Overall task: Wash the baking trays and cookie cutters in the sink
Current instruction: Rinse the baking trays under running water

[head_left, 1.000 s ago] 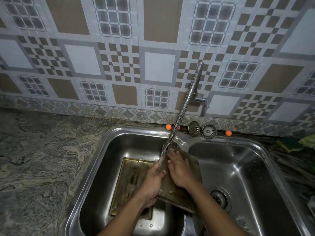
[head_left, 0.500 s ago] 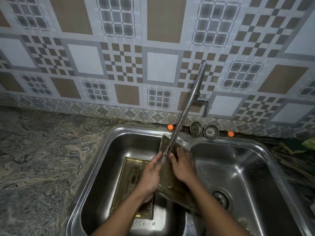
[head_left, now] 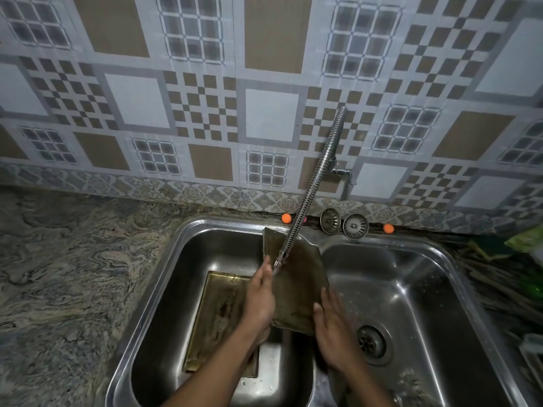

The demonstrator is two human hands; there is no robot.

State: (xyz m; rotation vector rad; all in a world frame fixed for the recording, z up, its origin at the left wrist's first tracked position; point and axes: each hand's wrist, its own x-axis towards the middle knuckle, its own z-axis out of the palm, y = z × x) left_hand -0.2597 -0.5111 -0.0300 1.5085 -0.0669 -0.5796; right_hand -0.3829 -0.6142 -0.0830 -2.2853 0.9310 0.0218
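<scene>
A person is rinsing one baking tray (head_left: pixel 296 289) under the flexible metal faucet hose (head_left: pixel 311 189), which is reaching down from the tiled wall to the tray's upper face. The tray is standing tilted over the divider of the double steel sink (head_left: pixel 164 274), its far corner leaning toward the back rim. The left hand (head_left: pixel 260 301) is lying along the tray's left edge with fingers stretched toward the nozzle, and the right hand (head_left: pixel 333 321) is pressing flat against the lower right edge; whether either grip is actually clenching the tray or only steadying it cannot be told from here. A second baking tray (head_left: pixel 217 318), stained and wet, is lying flat on the floor of the left basin. No cookie cutters are showing.

The step in hand looks like rinsing the first tray, so the task seems early. Next, the wet tray probably needs a firm two-handed hold while it is being turned or set aside, since it may be slippery.
</scene>
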